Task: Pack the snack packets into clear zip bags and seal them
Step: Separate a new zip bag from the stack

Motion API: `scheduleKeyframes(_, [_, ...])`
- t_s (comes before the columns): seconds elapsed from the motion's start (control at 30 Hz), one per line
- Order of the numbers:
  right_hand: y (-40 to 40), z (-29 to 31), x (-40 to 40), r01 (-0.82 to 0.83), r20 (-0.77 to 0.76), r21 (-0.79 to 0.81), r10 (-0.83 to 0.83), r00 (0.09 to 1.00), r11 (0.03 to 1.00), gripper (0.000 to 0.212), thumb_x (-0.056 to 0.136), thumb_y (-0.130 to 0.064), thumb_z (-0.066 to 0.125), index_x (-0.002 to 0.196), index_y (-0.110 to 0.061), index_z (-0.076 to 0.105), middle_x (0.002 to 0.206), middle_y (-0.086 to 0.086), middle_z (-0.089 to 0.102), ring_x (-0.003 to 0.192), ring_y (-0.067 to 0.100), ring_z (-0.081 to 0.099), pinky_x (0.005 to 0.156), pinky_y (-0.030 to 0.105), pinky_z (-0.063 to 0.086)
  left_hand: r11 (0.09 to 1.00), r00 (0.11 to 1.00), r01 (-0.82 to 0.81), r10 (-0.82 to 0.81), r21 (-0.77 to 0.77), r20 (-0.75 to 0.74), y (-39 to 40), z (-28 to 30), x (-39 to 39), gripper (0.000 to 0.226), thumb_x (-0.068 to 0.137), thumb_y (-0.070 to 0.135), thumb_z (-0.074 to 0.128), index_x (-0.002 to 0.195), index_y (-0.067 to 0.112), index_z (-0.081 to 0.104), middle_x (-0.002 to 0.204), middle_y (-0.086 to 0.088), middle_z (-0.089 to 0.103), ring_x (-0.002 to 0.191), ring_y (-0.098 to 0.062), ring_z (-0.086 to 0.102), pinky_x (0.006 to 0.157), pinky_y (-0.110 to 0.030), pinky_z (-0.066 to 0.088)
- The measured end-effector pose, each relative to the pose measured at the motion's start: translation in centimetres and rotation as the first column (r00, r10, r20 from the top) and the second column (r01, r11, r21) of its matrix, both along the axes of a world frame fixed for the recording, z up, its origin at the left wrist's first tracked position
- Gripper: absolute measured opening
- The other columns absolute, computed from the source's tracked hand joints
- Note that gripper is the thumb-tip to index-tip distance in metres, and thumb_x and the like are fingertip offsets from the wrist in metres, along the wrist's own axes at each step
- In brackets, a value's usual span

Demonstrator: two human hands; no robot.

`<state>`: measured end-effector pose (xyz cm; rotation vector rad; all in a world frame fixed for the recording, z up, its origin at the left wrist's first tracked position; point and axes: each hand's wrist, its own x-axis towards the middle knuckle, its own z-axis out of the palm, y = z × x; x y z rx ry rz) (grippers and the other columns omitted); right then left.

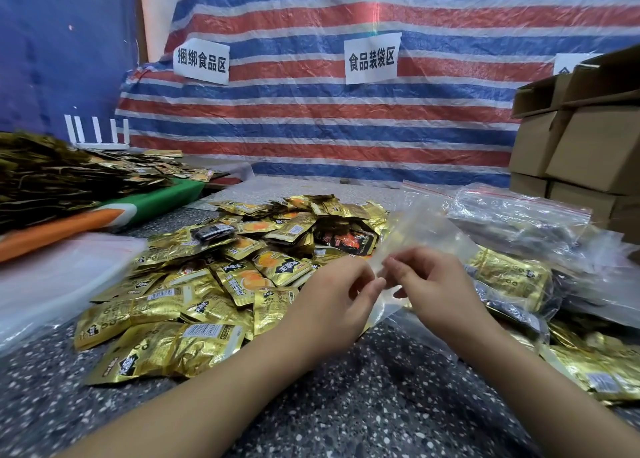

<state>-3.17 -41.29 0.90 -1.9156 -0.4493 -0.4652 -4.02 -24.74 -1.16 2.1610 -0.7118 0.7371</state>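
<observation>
step: opening an empty clear bag (412, 236), my read; nothing looks loaded in it yet
left hand (332, 305): fingers curled, pinching the bag's near edge at the fingertips
right hand (433, 284): same, pinching the same edge just beside the left; the two hands nearly touch
bag pose: held up off the table (346, 405), runs from the pinch up and away toward the far right; blurred, so I can't tell whether the mouth is parted
packets (221, 284): loose gold heap on the table, directly left of the hands and stretching toward the far edge; a few dark packets mixed in near its far side
key relation: heap lies to the left of the bag, so the left hand is the nearer one to grab packets; right hand would keep the mouth up
filled bags (512, 281): piled along the right edge of the table, one with a red zip strip further back
boxes (571, 152): cardboard stack at the far right corner
risk: thin film, a one-hand hold may let the mouth collapse
</observation>
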Motion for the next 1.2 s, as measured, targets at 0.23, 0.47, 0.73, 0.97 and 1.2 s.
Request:
scheduleKeyframes(0.23, [0.2, 0.2, -0.2, -0.026, -0.063, -0.140, 0.018, 0.998, 0.990, 0.025, 0.095, -0.013, 0.063, 0.078, -0.029, 0.073, 0.079, -0.011, 0.075, 0.073, 0.002, 0.068, 0.068, 0.023, 0.051, 0.999, 0.999, 0.038, -0.038, 0.027, -0.024, 0.0, 0.1, 0.1, 0.025, 0.095, 0.030, 0.062, 0.081, 0.011, 0.056, 0.074, 0.001, 0.054, 0.067, -0.011, 0.045, 0.061, -0.028, 0.038])
scheduleKeyframes(0.47, [0.4, 0.6, -0.6, -0.067, -0.069, -0.114, 0.060, 0.996, 0.991, 0.034, 0.094, -0.011, 0.064, 0.071, -0.033, 0.076, 0.072, -0.006, 0.074, 0.064, 0.000, 0.064, 0.062, 0.019, 0.049, 0.996, 0.996, 0.084, -0.084, 0.014, -0.017, 0.3, 0.4, -0.1, 0.026, 0.093, 0.029, 0.065, 0.077, 0.011, 0.056, 0.069, 0.005, 0.053, 0.064, -0.010, 0.047, 0.059, -0.031, 0.042])
scheduleKeyframes(0.73, [0.7, 1.0, -1.5, -0.179, -0.155, 0.022, 0.181, 0.971, 0.984, 0.029, 0.092, -0.011, 0.066, 0.066, -0.018, 0.076, 0.061, 0.003, 0.068, 0.057, 0.007, 0.060, 0.058, 0.021, 0.051, 0.998, 0.995, 0.064, -0.066, -0.022, -0.072, 0.3, 0.4, -0.1, 0.037, 0.082, 0.035, 0.077, 0.068, 0.016, 0.049, 0.060, 0.012, 0.048, 0.056, -0.006, 0.042, 0.051, -0.020, 0.033])
scheduleKeyframes(0.97, [0.8, 0.9, -1.5, -0.164, -0.191, 0.005, 0.162, 0.968, 0.986, 0.026, 0.091, -0.014, 0.069, 0.066, -0.021, 0.074, 0.062, -0.001, 0.071, 0.056, 0.001, 0.061, 0.053, 0.016, 0.047, 0.995, 0.986, 0.074, -0.084, -0.071, -0.145, 0.4, 0.3, 0.2, 0.036, 0.081, 0.030, 0.079, 0.066, 0.008, 0.054, 0.058, 0.004, 0.050, 0.053, -0.006, 0.039, 0.050, -0.023, 0.031])
scheduleKeyframes(1.2, [0.7, 0.5, -1.1, -0.148, -0.202, 0.007, 0.147, 0.968, 0.989, 0.025, 0.087, -0.018, 0.074, 0.063, -0.016, 0.067, 0.065, 0.008, 0.072, 0.060, 0.011, 0.066, 0.052, 0.019, 0.049, 0.978, 0.940, 0.172, -0.200, -0.121, -0.278, 0.8, 0.6, 0.1, 0.016, 0.087, 0.012, 0.071, 0.076, 0.001, 0.066, 0.062, -0.006, 0.056, 0.058, -0.007, 0.043, 0.055, -0.027, 0.036])
